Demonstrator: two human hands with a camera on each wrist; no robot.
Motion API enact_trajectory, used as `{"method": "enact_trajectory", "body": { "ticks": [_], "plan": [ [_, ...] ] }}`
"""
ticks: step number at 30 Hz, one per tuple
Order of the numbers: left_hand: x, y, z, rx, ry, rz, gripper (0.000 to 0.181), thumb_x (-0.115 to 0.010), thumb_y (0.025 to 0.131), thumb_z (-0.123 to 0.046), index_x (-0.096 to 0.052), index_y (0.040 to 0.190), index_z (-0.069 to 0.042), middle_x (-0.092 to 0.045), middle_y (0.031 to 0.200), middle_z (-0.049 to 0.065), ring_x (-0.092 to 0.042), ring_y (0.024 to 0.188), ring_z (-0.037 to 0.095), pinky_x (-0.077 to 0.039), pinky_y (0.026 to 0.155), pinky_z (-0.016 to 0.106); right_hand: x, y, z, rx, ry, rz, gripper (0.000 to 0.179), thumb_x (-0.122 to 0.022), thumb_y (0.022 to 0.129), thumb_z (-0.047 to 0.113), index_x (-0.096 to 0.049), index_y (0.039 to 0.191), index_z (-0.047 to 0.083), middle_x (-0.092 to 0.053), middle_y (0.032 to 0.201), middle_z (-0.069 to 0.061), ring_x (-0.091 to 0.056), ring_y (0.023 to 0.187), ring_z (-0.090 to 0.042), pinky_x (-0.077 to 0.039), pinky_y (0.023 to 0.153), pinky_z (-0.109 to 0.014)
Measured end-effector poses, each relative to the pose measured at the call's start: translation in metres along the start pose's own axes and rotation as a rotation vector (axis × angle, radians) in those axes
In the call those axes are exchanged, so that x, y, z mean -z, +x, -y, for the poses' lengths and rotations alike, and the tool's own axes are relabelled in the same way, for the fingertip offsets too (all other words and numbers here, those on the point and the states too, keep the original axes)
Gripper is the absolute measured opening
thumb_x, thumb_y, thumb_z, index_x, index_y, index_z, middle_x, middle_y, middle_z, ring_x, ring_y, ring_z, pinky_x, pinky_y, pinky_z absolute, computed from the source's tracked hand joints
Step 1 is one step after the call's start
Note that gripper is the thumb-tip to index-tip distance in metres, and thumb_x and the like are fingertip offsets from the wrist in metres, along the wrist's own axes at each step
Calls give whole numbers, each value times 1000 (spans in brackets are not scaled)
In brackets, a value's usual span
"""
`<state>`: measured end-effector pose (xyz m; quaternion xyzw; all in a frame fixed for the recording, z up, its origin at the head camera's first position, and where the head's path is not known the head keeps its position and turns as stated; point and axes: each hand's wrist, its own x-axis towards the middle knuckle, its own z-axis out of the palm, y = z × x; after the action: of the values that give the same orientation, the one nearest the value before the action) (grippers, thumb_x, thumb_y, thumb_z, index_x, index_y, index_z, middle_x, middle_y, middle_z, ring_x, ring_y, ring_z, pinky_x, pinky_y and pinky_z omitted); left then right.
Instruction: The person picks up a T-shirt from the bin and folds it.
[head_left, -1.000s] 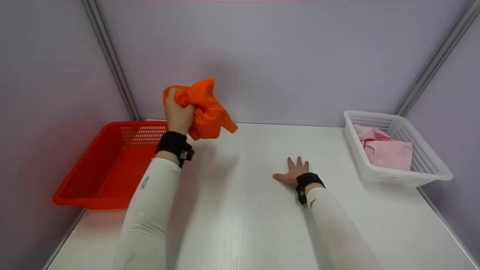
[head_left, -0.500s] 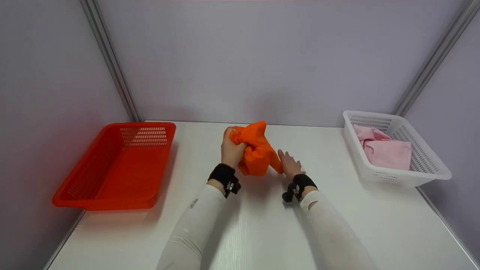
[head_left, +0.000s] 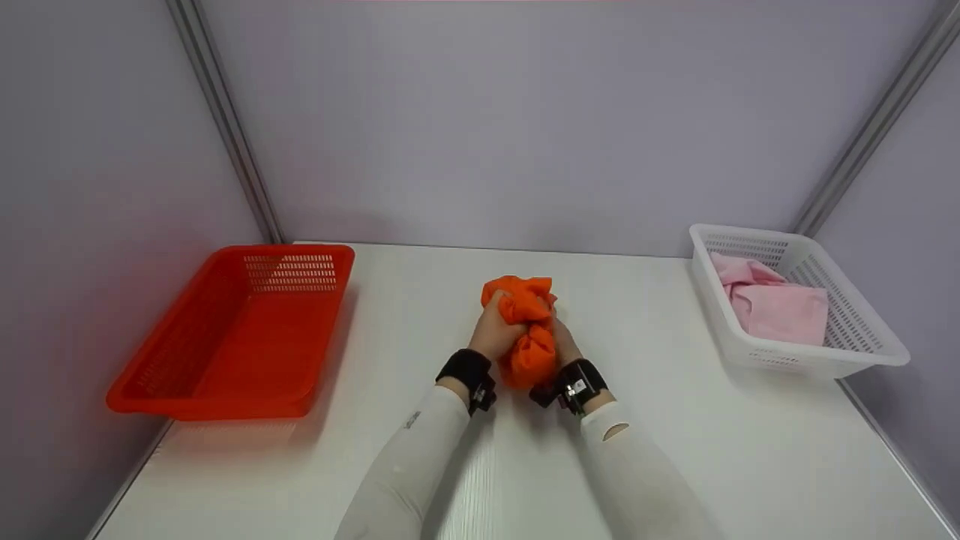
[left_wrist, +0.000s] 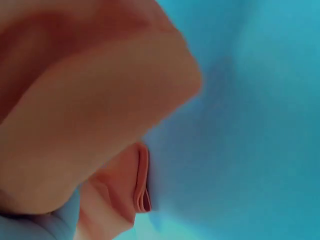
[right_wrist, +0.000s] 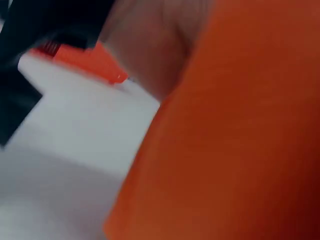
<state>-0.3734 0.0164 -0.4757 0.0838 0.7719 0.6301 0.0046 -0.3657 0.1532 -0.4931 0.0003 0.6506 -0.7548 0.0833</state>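
Holding a bunched-up orange cloth [head_left: 534, 352] over the middle of a white table [head_left: 405, 315], with folds bulging out above and below the grip. Clamping it from the left with the left hand [head_left: 493, 334], with thumb and fingers curled into the fabric. Touching it from the other side with the right hand [head_left: 567, 345] too, but honestly can't tell whether pinching or just pressing, thanks to all that orange hiding the fingers. Also can't tell whether resting the cloth on the tabletop or keeping it just above.

Wearing black wrist straps [head_left: 463, 369] and white sleeves [head_left: 409, 472], with a small oval opening [head_left: 616, 432] near the right cuff.

Seeing a red basket [head_left: 266, 345] off to the left, well apart from the cloth, and over on the right a white basket [head_left: 787, 360] with a folded pink cloth [head_left: 784, 311] inside. Not getting much from the wrist views: just blurry orange up close in the right one, and big soft folds against blue in the left.
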Motion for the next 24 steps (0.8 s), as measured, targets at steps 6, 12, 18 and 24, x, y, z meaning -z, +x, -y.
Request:
{"method": "enact_trajectory", "body": {
  "ticks": [6, 12, 18, 24],
  "plan": [
    [10, -1, 3, 34, 61, 75, 52, -78, 91, -22, -48, 132, -10, -62, 131, 13, -58, 122, 28, -44, 116, 44, 12, 12, -8, 89, -279, -236, 43, -44, 106, 19, -50, 148, 7, -53, 150, -15, -47, 135, -27, -33, 122, -46],
    [36, 3, 14, 30, 79, -167, 34, -63, 103, -38, -61, 121, -9, -66, 119, 14, -60, 111, 28, -48, 106, 42, 30, 15, -4, 134, -299, -416, 36, -45, 101, 8, -54, 135, 2, -57, 133, -18, -51, 117, -28, -42, 105, -36],
    [84, 3, 24, 116, -73, -431, 30, -57, 106, -30, -61, 125, -6, -65, 122, 16, -58, 112, 30, -46, 105, 42, 73, 13, 6, 168, -250, -587, 28, -50, 107, 15, -55, 131, 2, -55, 115, -14, -52, 94, -21, -41, 74, -18],
    [128, -1, 35, 64, -23, -541, 32, -50, 109, -21, -66, 128, -1, -66, 135, 20, -58, 129, 33, -41, 116, 44, 117, 4, 12, 124, -273, -711, 33, -58, 106, 26, -61, 126, 0, -62, 122, -16, -58, 91, -15, -45, 75, -17]
  ]
}}
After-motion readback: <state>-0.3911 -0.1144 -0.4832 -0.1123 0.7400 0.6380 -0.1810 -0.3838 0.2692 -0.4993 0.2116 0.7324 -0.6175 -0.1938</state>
